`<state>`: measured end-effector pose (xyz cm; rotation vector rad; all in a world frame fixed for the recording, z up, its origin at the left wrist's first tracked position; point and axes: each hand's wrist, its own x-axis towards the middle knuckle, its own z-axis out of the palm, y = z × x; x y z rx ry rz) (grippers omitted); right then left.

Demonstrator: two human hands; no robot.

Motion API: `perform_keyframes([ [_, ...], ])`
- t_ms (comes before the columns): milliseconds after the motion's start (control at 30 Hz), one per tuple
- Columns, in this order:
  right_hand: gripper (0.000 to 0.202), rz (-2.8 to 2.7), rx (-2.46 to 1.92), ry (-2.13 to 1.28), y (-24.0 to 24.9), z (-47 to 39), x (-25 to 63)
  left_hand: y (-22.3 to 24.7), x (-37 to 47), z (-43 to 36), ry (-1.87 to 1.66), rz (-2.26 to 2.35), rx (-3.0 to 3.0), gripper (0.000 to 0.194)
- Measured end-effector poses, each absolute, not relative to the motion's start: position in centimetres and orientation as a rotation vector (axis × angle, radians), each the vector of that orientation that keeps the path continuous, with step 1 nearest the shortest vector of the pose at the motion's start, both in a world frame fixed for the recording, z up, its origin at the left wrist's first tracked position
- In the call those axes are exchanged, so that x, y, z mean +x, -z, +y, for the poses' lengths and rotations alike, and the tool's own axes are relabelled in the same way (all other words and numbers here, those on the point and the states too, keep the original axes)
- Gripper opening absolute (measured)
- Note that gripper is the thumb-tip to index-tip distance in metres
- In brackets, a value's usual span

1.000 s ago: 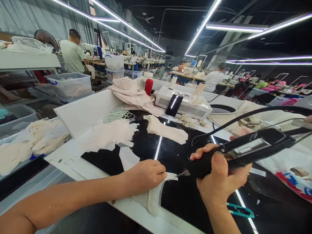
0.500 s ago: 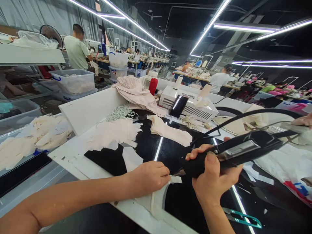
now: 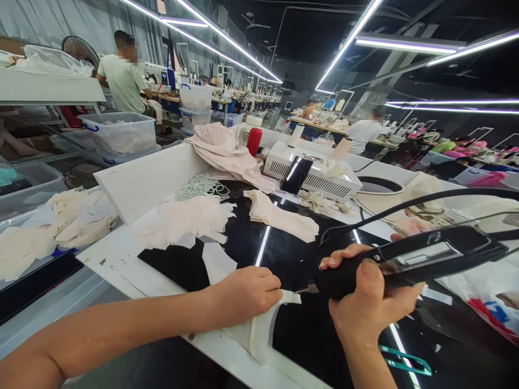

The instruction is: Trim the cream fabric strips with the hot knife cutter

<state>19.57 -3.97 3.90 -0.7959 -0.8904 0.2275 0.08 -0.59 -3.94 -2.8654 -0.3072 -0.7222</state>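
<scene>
My left hand [image 3: 249, 290] is closed, fingertips pinched on the edge of a pale fabric piece [image 3: 259, 329] lying across the white table rim and black surface. My right hand [image 3: 367, 297] wraps round a black corded hand tool [image 3: 421, 256] with a silver panel on its body. Its thin metal tip [image 3: 307, 288] points left at the strip of fabric just beyond my left fingers; whether it touches the cloth I cannot tell. Below my right wrist lie teal-handled thread snips [image 3: 405, 361], partly hidden by my forearm.
Stacked cream fabric pieces [image 3: 279, 215] and a spread pile [image 3: 186, 221] lie ahead. Behind them stand a phone [image 3: 297, 175], a white vented box [image 3: 324, 178] and a red container [image 3: 254, 141]. Another person's hand [image 3: 411, 225] shows beyond the tool, whose cable [image 3: 405, 205] arcs right.
My right hand and the tool have shifted right, drawing the tip slightly away from my left fingers. The other person's hand now appears farther left. My left hand stays almost still.
</scene>
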Motion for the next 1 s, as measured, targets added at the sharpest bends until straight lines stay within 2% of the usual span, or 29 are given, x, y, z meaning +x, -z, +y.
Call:
perform_keyframes([
  [567,0.058,-0.854,-0.786,-0.318,-4.1,-5.2,18.2,4.1,0.0,-0.5,0.784,-0.309,-2.923,0.019],
  [800,0.054,-0.856,-0.810,-0.328,-4.0,-5.2,18.0,4.1,0.1,-0.4,0.847,-0.280,-2.918,0.017],
  [1000,0.056,-0.813,-0.825,-0.268,-4.5,-5.4,18.8,4.1,-0.1,-0.4,0.790,-0.287,-2.926,0.021],
])
